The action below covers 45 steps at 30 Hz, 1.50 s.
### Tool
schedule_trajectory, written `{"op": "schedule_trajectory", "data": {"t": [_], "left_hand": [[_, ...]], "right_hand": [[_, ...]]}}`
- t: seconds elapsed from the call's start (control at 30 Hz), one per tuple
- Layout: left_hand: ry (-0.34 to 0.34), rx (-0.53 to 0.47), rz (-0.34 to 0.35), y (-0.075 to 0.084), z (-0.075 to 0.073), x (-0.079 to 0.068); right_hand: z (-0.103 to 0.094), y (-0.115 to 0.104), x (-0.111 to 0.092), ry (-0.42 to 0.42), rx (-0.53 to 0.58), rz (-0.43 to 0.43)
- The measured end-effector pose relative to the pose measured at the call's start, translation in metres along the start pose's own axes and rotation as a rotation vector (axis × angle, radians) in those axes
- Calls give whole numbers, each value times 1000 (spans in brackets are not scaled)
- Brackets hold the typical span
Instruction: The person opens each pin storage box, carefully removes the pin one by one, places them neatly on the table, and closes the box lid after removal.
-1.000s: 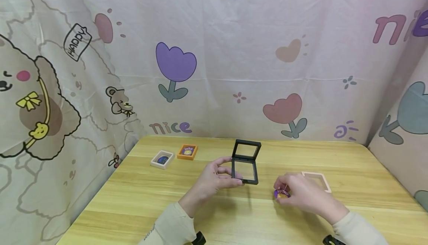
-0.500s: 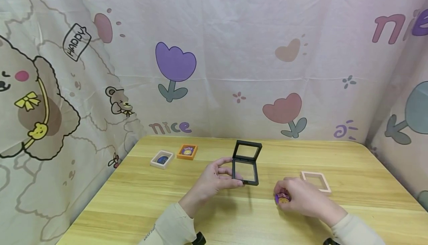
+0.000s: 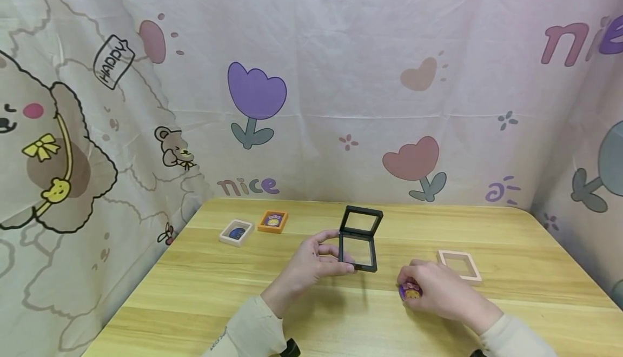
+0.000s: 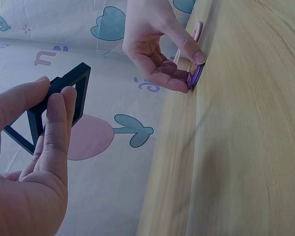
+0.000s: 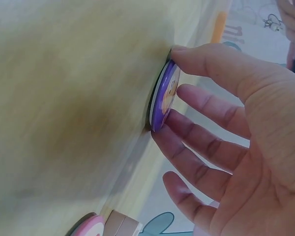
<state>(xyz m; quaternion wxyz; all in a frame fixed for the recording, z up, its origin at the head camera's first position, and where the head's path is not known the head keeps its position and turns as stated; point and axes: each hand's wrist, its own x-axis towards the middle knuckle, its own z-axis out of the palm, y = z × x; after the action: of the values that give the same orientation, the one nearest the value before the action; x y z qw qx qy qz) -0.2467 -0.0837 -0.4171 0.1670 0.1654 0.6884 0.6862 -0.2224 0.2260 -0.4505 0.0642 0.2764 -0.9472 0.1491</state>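
Your L hand [image 3: 310, 261] held black square plastic frame [image 3: 357, 233], R hand [image 3: 437, 288] pinched purple round glossy badge [image 3: 412, 291]; prob. was light, best rim-held.

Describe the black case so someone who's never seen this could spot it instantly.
Find the wooden table, then the left hand above it. That hand holds the black case, two square frames joined along one edge, opened. Unlike the orange frame, white frame and pink frame on the table, it alone is black and raised.
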Motion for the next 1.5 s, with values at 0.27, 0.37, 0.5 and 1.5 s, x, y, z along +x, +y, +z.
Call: {"op": "schedule_trajectory", "data": {"t": [0.27, 0.37, 0.5, 1.5], "left_hand": [[3, 13, -3, 0, 0, 1], [3, 12, -1, 0, 0, 1], [-2, 6, 1, -1, 0, 1], [-33, -25, -14, -1, 12, -4]], "right_hand": [[2, -1, 1, -4, -7, -5], [2, -2, 1, -4, -9, -4], [2, -2, 1, 2, -13, -4], [-45, -19, 28, 33, 517, 127]]}}
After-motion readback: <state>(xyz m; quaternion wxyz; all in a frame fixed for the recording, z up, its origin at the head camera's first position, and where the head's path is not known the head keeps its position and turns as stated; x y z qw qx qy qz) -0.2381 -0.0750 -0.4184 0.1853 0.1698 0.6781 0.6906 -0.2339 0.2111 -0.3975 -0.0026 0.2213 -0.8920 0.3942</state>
